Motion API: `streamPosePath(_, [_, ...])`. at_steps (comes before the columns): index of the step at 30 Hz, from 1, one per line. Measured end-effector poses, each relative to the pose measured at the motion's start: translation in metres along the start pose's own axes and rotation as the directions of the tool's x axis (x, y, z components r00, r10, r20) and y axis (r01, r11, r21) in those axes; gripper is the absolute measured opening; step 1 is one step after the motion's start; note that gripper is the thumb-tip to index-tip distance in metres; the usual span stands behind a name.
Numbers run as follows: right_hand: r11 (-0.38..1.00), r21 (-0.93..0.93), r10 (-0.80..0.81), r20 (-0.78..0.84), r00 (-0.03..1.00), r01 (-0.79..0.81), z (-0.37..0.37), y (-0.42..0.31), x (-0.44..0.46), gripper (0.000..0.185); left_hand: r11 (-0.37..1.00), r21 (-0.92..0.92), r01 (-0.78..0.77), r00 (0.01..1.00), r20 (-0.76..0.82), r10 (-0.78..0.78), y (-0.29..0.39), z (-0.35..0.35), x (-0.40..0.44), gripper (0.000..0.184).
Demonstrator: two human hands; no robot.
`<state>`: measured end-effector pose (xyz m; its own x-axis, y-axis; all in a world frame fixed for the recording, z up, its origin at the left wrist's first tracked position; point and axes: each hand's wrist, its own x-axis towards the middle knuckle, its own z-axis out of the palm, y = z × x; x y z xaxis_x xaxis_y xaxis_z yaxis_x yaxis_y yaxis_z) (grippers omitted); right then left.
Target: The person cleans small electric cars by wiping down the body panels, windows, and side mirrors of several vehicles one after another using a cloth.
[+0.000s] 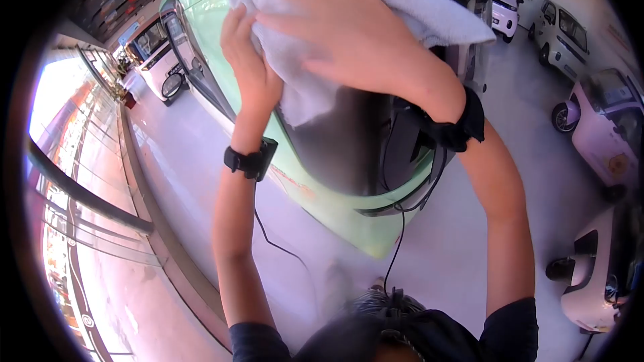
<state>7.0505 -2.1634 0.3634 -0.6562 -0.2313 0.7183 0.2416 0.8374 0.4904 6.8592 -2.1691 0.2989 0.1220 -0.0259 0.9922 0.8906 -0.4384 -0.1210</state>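
A light grey-blue cloth (pixel 302 97) lies bunched over the dark glass (pixel 349 141) of a pale green vehicle (pixel 362 234). My right hand (pixel 335 27) rests on top of the cloth with its fingers spread. At the cloth's left edge, my left hand (pixel 249 64) touches the folds, fingers upright and partly against the fabric; whether it pinches any is hard to tell. One corner of the cloth reaches right past my right wrist. Both wrists wear black bands, and thin black cables hang below them.
A white vehicle with a round mirror (pixel 172 85) stands at the left. More small vehicles (pixel 607 124) line the right side. Windows and a low ledge (pixel 144 194) run along the left. Loose black cable (pixel 401 241) hangs in front of my body.
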Motion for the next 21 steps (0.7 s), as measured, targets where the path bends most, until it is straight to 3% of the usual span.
streamPosePath(4, [0.994, 0.079, 0.071, 0.071, 0.995, -0.077, 0.016, -0.042, -0.034, 0.046, 0.991, 0.039, 0.131, 0.981, 0.139, -0.136, 0.020, -0.015, -0.083, 0.053])
streamPosePath(6, [0.991, 0.104, 0.070, 0.165, 0.984, -0.088, 0.029, -0.066, -0.058, 0.040, 0.982, 0.057, 0.178, 0.943, 0.275, -0.187, 0.032, -0.025, -0.135, 0.066])
streamPosePath(8, [0.995, 0.009, 0.086, 0.355, 0.931, -0.095, 0.045, -0.096, -0.089, 0.058, 0.955, 0.099, 0.278, 0.873, 0.390, -0.295, 0.060, -0.039, -0.185, 0.070])
streamPosePath(10, [0.999, -0.028, 0.049, 0.428, 0.902, -0.041, 0.061, -0.126, -0.122, 0.049, 0.899, 0.164, 0.406, 0.734, 0.527, -0.428, 0.087, -0.050, -0.233, 0.075])
streamPosePath(12, [0.905, 0.369, 0.048, 0.405, 0.913, -0.211, 0.093, -0.147, -0.171, 0.045, 0.832, 0.213, 0.511, 0.599, 0.606, -0.523, 0.110, -0.055, -0.286, 0.079])
streamPosePath(14, [0.910, 0.353, 0.025, 0.474, 0.880, -0.216, 0.092, -0.164, -0.189, 0.046, 0.813, 0.218, 0.540, 0.552, 0.637, -0.538, 0.134, -0.062, -0.334, 0.068])
streamPosePath(19, [0.919, 0.366, -0.072, 0.526, 0.847, -0.149, 0.090, -0.176, -0.229, 0.048, 0.751, 0.202, 0.629, 0.511, 0.620, -0.595, 0.191, -0.068, -0.345, 0.073])
streamPosePath(21, [0.962, 0.270, -0.110, 0.535, 0.838, -0.046, 0.080, -0.167, -0.224, 0.047, 0.755, 0.228, 0.615, 0.513, 0.612, -0.602, 0.198, -0.069, -0.330, 0.074])
